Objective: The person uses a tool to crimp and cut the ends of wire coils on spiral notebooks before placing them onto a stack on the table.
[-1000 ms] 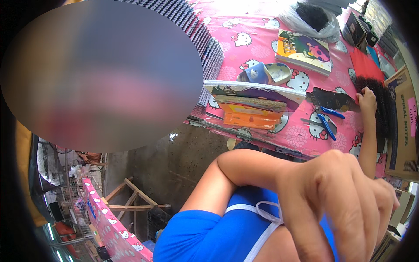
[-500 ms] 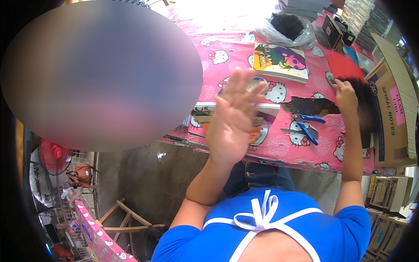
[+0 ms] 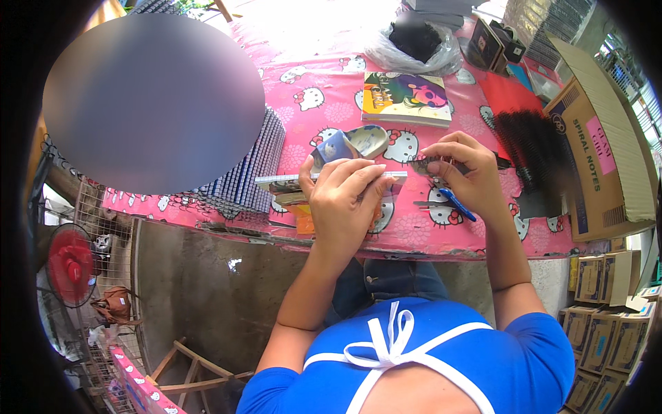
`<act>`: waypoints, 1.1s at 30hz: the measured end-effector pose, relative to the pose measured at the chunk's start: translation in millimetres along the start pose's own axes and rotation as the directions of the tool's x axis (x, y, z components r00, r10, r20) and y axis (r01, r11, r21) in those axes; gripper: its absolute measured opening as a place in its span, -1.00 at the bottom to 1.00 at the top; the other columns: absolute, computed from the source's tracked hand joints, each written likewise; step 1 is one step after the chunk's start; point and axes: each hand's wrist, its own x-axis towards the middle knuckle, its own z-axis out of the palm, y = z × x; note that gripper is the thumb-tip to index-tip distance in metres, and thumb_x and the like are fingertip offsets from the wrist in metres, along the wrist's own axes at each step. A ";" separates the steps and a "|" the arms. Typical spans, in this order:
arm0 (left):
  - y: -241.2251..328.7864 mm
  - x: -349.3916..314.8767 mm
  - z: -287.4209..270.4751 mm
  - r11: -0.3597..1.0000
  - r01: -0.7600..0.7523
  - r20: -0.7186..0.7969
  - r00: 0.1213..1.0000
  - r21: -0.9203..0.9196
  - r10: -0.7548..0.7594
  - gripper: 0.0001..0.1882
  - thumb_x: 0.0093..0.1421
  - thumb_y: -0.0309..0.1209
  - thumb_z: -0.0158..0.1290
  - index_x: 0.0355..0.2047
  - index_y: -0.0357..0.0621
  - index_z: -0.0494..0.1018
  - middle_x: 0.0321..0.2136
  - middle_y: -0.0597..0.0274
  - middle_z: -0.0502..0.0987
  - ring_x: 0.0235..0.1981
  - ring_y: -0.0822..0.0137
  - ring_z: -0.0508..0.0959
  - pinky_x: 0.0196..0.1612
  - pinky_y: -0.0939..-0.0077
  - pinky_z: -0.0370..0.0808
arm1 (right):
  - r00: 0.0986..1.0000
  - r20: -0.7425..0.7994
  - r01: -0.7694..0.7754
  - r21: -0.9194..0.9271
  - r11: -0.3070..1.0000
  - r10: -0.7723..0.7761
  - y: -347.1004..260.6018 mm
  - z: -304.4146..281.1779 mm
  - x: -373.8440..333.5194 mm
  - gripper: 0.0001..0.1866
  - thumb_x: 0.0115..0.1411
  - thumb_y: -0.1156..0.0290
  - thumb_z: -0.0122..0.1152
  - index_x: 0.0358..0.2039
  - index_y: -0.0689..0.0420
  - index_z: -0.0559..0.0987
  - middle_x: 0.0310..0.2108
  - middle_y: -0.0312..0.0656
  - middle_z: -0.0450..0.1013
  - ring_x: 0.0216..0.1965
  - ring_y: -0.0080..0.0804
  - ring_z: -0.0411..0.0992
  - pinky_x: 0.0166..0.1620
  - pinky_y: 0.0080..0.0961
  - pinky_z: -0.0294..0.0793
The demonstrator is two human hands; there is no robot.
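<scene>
In the head view, the only one reaching me, a person in a blue top with white ties works with bare hands at a pink, cartoon-printed tabletop (image 3: 441, 241). I see the left hand (image 3: 343, 200) draped across the upper edge of a notebook (image 3: 276, 182), fingers close together; I cannot tell whether it grips or merely steadies. The right hand (image 3: 472, 172), just beyond the notebook's right end, is narrowed to a pinch, thumb and forefinger on a dark coil (image 3: 418, 163). The pinch, I judge, suits so thin and springy a thing.

The notebook stands raised on the near side of the tabletop, its pale edge uppermost, with an orange block (image 3: 304, 225) below it that probably props it. Blue-handled pliers (image 3: 458, 205) lie near the right hand, likely for easy reach. A slipper (image 3: 372, 140) sits just behind the notebook; a colorful book (image 3: 407, 100) lies flat farther back, cover up.

At right, a heap of black coils (image 3: 531, 148) rests against a carton (image 3: 586, 172), seemingly a ready supply. A bound stack (image 3: 252, 169) stands at left, partly hidden from me by a blurred oval.
</scene>
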 end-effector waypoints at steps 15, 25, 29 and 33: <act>0.1 -0.9 -8.8 0.996 0.056 -0.052 0.997 0.074 -0.052 -0.74 -0.05 -0.29 0.25 -0.32 -0.03 0.59 -0.40 0.35 0.56 -0.24 0.32 0.49 0.09 0.09 0.05 | 0.978 0.154 0.162 -0.114 0.980 -0.143 -13.5 11.3 2.1 -0.87 0.12 0.47 0.17 -0.30 0.14 0.48 -0.48 -0.17 0.42 -0.47 -0.25 0.47 -0.43 -0.39 0.42; -0.6 -10.6 -17.5 0.997 -0.002 0.004 1.000 0.073 0.001 -0.77 -0.07 -0.26 0.27 -0.36 0.03 0.58 -0.43 0.39 0.55 -0.30 0.38 0.50 0.11 0.11 0.06 | 0.801 0.549 0.436 -0.262 0.861 -0.239 12.9 16.9 81.9 -0.69 0.13 0.31 0.17 -0.13 0.14 0.47 -0.25 -0.06 0.45 -0.25 -0.10 0.46 -0.22 -0.28 0.46; -2.2 -5.5 -6.3 0.999 0.007 0.022 1.000 0.051 -0.009 -0.68 -0.06 -0.23 0.26 -0.27 0.02 0.57 -0.43 0.38 0.54 -0.30 0.36 0.50 0.10 0.13 0.08 | 0.679 0.713 0.571 -0.360 0.737 -0.177 94.6 89.8 88.3 -0.57 0.02 0.17 0.24 -0.17 0.17 0.47 -0.21 -0.05 0.46 -0.23 -0.08 0.50 -0.24 -0.23 0.53; 6.0 -4.3 -14.9 0.997 0.069 -0.043 0.997 0.042 -0.067 -0.64 -0.05 -0.18 0.26 -0.25 0.00 0.52 -0.43 0.35 0.53 -0.31 0.31 0.50 0.07 0.15 0.10 | 0.760 0.650 0.372 -0.424 0.826 -0.009 94.2 99.7 86.1 -0.62 0.00 0.22 0.22 -0.20 0.15 0.47 -0.31 -0.03 0.49 -0.23 -0.12 0.51 -0.31 -0.20 0.54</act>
